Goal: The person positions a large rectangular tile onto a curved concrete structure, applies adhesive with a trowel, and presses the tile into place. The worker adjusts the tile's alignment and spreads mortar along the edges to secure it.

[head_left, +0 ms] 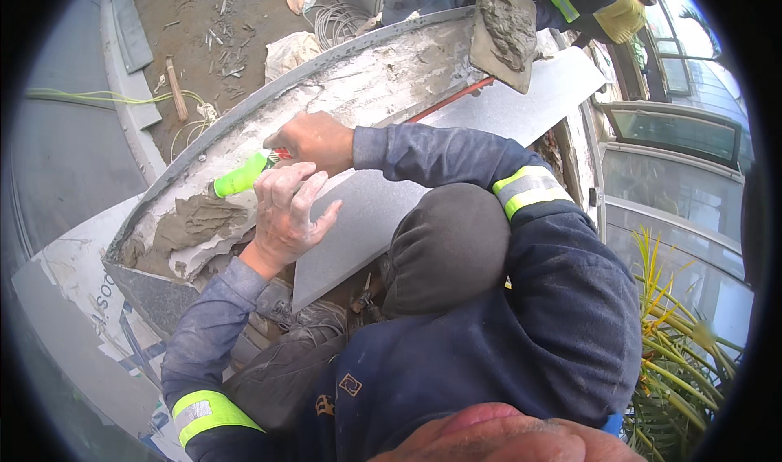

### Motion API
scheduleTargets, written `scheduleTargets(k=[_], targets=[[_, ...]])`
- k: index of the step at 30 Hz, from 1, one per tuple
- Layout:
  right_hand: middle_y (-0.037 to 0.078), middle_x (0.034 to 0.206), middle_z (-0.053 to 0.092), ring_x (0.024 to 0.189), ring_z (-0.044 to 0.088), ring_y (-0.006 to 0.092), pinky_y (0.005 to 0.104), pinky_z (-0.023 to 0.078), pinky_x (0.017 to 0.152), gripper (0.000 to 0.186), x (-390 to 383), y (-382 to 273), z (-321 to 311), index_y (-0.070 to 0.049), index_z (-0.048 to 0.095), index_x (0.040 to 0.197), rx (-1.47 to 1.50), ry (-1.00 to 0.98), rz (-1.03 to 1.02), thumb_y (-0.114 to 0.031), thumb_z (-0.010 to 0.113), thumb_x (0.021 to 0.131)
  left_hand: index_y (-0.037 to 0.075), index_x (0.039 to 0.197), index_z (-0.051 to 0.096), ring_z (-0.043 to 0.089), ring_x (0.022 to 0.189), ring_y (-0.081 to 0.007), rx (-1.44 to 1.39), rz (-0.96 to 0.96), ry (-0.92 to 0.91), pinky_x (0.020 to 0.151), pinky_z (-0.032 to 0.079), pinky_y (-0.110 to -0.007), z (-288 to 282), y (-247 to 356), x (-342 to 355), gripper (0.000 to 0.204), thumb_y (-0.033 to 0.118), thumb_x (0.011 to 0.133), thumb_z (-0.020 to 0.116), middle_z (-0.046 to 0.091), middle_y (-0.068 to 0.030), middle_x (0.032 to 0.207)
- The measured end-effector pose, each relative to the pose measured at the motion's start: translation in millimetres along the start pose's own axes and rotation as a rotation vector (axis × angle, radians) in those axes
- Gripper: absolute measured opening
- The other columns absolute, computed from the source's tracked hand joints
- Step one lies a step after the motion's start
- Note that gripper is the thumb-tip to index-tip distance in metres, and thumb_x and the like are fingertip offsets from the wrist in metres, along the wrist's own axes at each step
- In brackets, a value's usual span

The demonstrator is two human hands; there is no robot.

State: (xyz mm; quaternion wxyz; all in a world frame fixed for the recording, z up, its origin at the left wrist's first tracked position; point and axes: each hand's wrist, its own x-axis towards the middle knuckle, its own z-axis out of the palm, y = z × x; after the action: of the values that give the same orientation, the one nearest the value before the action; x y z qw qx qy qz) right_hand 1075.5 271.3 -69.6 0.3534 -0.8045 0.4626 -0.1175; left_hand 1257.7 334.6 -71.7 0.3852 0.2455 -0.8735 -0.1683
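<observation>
My right hand is closed round the end of a bright green, bottle-shaped thing with red and white near the grip. It points down to the left over a white, mortar-smeared channel with a grey raised rim. Just below, my dusty left hand has its fingers loosely bent and thumb apart, holding nothing; its fingertips come close to the right hand. Beneath my forearms lies a long grey slab, partly hidden by my right sleeve and knee. A heap of wet mortar sits at the channel's left end.
At the top, a board of mortar stands near another person's yellow glove. A red strip crosses the channel beside the slab. Coiled cable and a wooden handle lie beyond. A leafy plant grows at right.
</observation>
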Motion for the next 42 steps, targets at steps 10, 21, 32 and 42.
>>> scheduleTargets(k=[10, 21, 32, 42], targets=[[0.026, 0.084, 0.073, 0.083, 0.073, 0.0431, 0.0502, 0.058, 0.076, 0.032, -73.3, 33.2, -11.3, 0.0, 0.075, 0.09, 0.22, 0.047, 0.203, -0.03, 0.075, 0.078, 0.006, 0.149, 0.043, 0.05, 0.131, -0.0384, -0.045, -0.071, -0.303, 0.106, 0.041, -0.051, 34.9, 13.6, 21.0, 0.089, 0.016, 0.073, 0.089, 0.048, -0.0201, 0.144], [0.016, 0.083, 0.074, 0.072, 0.069, 0.0188, 0.0353, 0.055, 0.065, 0.029, -138.8, 40.3, -54.6, 0.008, 0.069, 0.102, 0.421, 0.133, 0.336, -0.013, 0.075, 0.082, 0.015, 0.144, 0.047, 0.065, 0.108, -0.0341, 0.015, 0.057, -0.101, 0.095, 0.053, -0.049, 102.2, 26.1, 62.6, 0.054, 0.009, 0.092, 0.063, 0.06, -0.0165, 0.121], [0.019, 0.076, 0.071, 0.067, 0.067, 0.0203, 0.0374, 0.055, 0.064, 0.022, -78.6, 10.2, -5.9, 0.008, 0.067, 0.094, 0.434, -0.087, 0.254, -0.01, 0.071, 0.081, 0.017, 0.142, 0.046, 0.065, 0.103, -0.0341, 0.196, -0.084, -0.099, 0.088, 0.055, -0.045, 63.0, 12.9, -3.2, 0.057, 0.011, 0.09, 0.067, 0.058, -0.0155, 0.119], [0.015, 0.081, 0.071, 0.073, 0.063, 0.0153, 0.0358, 0.054, 0.068, 0.023, -132.3, 29.7, -52.1, 0.008, 0.067, 0.1, 0.355, -0.086, 0.331, -0.008, 0.071, 0.084, 0.018, 0.139, 0.044, 0.063, 0.109, -0.0311, 0.183, -0.183, 0.035, 0.093, 0.053, -0.048, 131.2, 63.6, 28.9, 0.049, 0.021, 0.095, 0.063, 0.056, -0.0141, 0.116]])
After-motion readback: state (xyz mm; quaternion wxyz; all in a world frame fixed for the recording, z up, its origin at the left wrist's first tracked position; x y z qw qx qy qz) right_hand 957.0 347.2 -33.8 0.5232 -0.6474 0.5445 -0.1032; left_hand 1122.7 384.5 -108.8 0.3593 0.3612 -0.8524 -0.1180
